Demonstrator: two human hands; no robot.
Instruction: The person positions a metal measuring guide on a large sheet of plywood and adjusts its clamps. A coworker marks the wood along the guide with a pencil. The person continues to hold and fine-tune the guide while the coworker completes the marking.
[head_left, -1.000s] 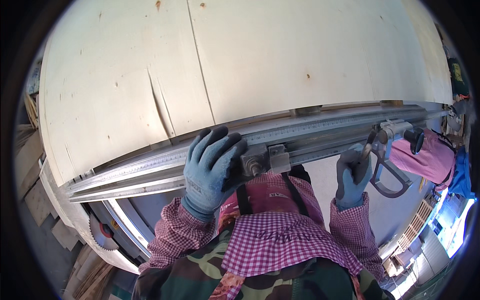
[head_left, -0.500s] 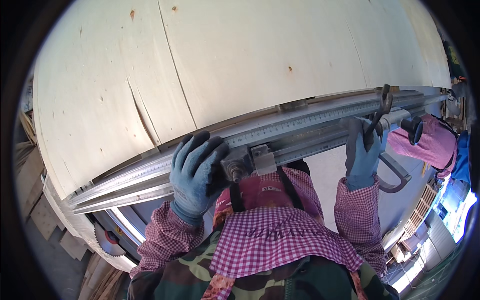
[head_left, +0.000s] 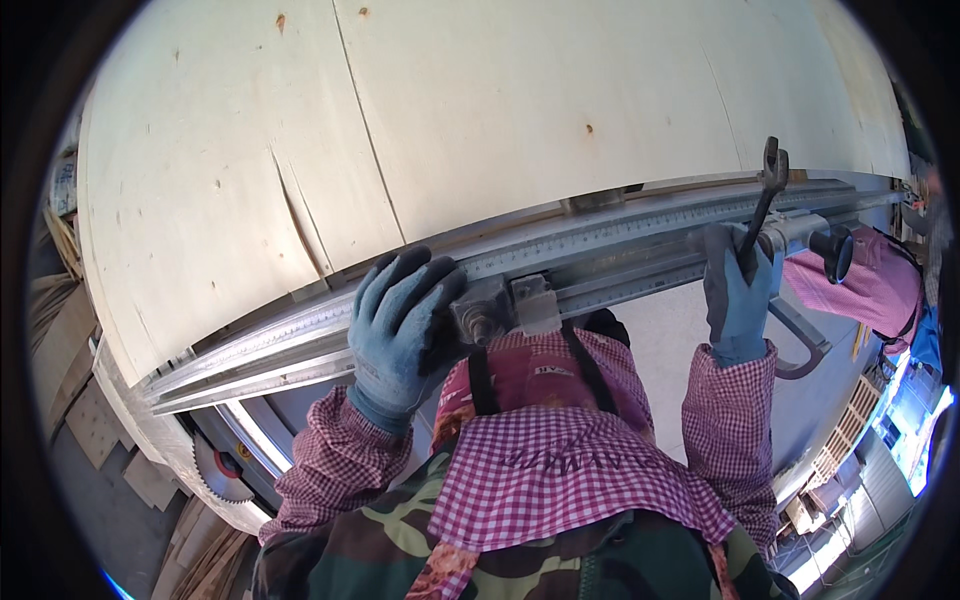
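Note:
Both my hands wear blue work gloves with dark fingertips. My left hand (head_left: pixel 400 335) is closed over the long metal rail (head_left: pixel 590 242) with its ruler scale, right against a metal stop block (head_left: pixel 482 312) with a bolt and nut; its thumb is mostly hidden. A clear plastic piece (head_left: pixel 535 303) sits beside the block. My right hand (head_left: pixel 738 290) is closed around a dark open-end wrench (head_left: pixel 768 192), whose jaws point up and away past the rail. Just right of that hand are a metal bracket with a black knob (head_left: pixel 832 252) and a curved handle (head_left: pixel 802 345).
A large pale plywood sheet (head_left: pixel 480 110) lies beyond the rail. At the lower left shows a toothed circular saw blade (head_left: pixel 215 468), with wood offcuts (head_left: pixel 95 425) around it. Pink checked cloth (head_left: pixel 860 280) and an orange-brown slatted crate (head_left: pixel 845 425) are at the right.
The wrench in my right hand has swung, so its jaws now stand out more upright over the rail. My left hand stays beside the stop block; the whole view has shifted slightly.

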